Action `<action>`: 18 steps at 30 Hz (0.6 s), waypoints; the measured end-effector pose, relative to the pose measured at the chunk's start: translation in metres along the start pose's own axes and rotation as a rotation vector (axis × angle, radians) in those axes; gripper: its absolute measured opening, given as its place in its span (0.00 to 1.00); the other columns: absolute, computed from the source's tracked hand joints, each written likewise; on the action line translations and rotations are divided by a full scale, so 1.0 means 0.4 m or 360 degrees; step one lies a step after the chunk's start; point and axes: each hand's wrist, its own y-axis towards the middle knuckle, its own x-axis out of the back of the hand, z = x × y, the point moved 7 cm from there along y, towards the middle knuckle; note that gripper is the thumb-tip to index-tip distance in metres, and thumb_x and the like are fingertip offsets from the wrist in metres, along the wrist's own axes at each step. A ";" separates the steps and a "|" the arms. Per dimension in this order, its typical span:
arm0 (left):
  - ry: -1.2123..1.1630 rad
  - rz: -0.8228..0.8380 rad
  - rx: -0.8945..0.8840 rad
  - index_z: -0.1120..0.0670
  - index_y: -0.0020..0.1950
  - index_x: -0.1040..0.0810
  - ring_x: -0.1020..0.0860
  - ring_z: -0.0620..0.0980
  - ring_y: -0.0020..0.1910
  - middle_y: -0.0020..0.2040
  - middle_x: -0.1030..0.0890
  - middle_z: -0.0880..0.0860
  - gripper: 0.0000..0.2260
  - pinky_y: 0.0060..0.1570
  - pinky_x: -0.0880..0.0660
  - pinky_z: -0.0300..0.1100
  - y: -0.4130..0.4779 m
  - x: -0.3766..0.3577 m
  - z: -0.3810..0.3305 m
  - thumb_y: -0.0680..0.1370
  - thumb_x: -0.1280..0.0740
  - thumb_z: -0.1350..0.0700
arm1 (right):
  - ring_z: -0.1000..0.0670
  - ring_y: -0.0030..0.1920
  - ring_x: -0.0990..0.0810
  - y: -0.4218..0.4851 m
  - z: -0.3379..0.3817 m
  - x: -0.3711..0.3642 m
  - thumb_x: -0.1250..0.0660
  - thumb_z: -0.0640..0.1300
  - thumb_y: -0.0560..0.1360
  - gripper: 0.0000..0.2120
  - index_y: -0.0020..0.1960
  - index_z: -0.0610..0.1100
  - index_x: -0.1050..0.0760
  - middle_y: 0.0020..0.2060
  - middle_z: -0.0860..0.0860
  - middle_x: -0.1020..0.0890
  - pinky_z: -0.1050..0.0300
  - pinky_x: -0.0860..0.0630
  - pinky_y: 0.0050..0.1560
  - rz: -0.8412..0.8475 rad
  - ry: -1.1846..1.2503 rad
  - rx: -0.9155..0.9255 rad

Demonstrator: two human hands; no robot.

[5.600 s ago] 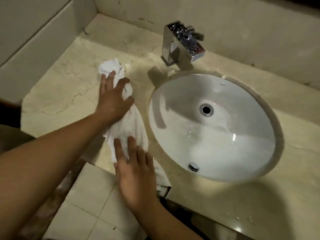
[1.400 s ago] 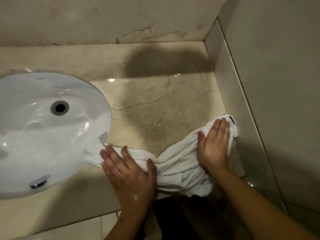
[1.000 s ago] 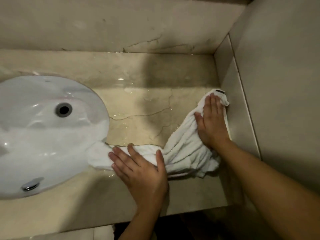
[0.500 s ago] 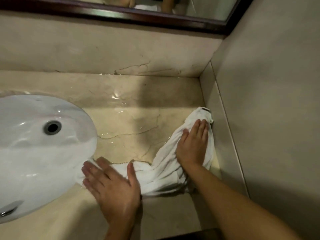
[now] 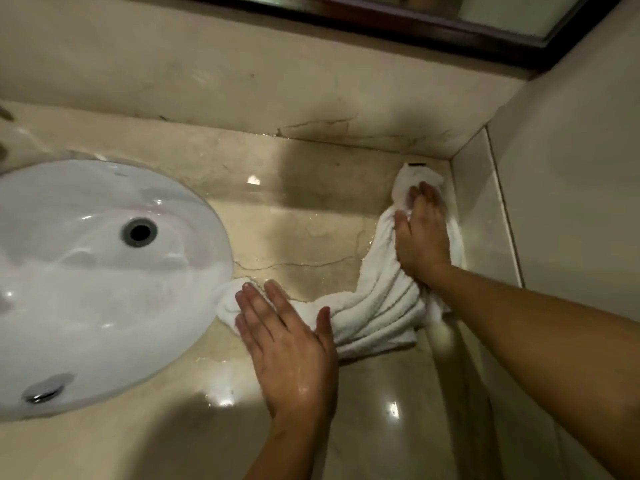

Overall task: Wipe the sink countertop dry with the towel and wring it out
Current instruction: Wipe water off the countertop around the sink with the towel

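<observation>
A white towel lies bunched in a bent strip on the wet beige marble countertop, right of the white oval sink basin. My left hand presses flat with straight fingers on the towel's left end, next to the basin's rim. My right hand presses flat on the towel's far right end, close to the back right corner by the side wall. The towel's middle folds show between my two hands.
The backsplash wall rises behind the counter with a dark-framed mirror above it. A tiled side wall closes the right. The drain and overflow fitting sit in the basin. Water drops glisten on the marble.
My right hand has pushed the towel's right end farther back along the side wall toward the corner. My left hand has stayed pressed on the left end by the basin.
</observation>
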 end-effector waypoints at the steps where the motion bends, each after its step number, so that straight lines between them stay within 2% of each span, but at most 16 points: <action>1: -0.0005 -0.0005 0.0004 0.65 0.82 0.52 0.55 0.65 0.82 0.82 0.52 0.68 0.39 0.80 0.50 0.61 0.006 -0.001 -0.007 0.83 0.56 0.36 | 0.41 0.81 0.44 0.023 0.013 -0.005 0.47 0.52 0.82 0.31 0.80 0.37 0.40 0.81 0.39 0.42 0.48 0.47 0.81 0.0046 0.0013 0.0058; 3: -0.0002 0.0001 0.0009 0.65 0.82 0.51 0.55 0.64 0.82 0.82 0.52 0.68 0.39 0.80 0.49 0.62 0.019 -0.007 -0.021 0.83 0.57 0.35 | 0.43 0.82 0.45 0.069 0.044 -0.018 0.48 0.54 0.79 0.33 0.81 0.40 0.41 0.82 0.42 0.43 0.50 0.47 0.81 0.0151 0.0037 0.0174; 6: 0.0059 0.0029 -0.0005 0.65 0.82 0.52 0.56 0.64 0.83 0.82 0.53 0.68 0.40 0.80 0.51 0.61 0.028 -0.016 -0.027 0.83 0.57 0.35 | 0.44 0.82 0.46 0.120 0.111 -0.045 0.47 0.52 0.80 0.32 0.82 0.43 0.43 0.82 0.44 0.44 0.54 0.50 0.80 0.0263 0.0054 0.0429; 12: 0.0029 -0.0056 -0.0012 0.66 0.81 0.47 0.49 0.65 0.82 0.82 0.48 0.68 0.39 0.79 0.47 0.61 0.032 -0.018 -0.024 0.83 0.48 0.37 | 0.44 0.81 0.45 0.150 0.210 -0.068 0.46 0.51 0.81 0.30 0.82 0.42 0.42 0.82 0.42 0.43 0.63 0.54 0.77 0.0383 0.0068 0.0757; 15: -0.0005 -0.0103 0.0013 0.66 0.81 0.45 0.47 0.65 0.82 0.82 0.46 0.67 0.38 0.79 0.45 0.61 0.035 -0.018 -0.024 0.83 0.48 0.37 | 0.45 0.81 0.45 0.152 0.285 -0.092 0.45 0.50 0.83 0.29 0.82 0.43 0.42 0.82 0.44 0.43 0.72 0.59 0.75 0.0474 0.0050 0.0913; 18: -0.0012 -0.0119 0.0059 0.67 0.81 0.45 0.46 0.64 0.82 0.82 0.46 0.67 0.37 0.79 0.44 0.60 0.039 -0.013 -0.016 0.84 0.49 0.38 | 0.43 0.80 0.41 0.148 0.414 -0.134 0.43 0.46 0.83 0.27 0.79 0.39 0.38 0.80 0.41 0.38 0.72 0.57 0.75 0.0541 0.0032 0.1184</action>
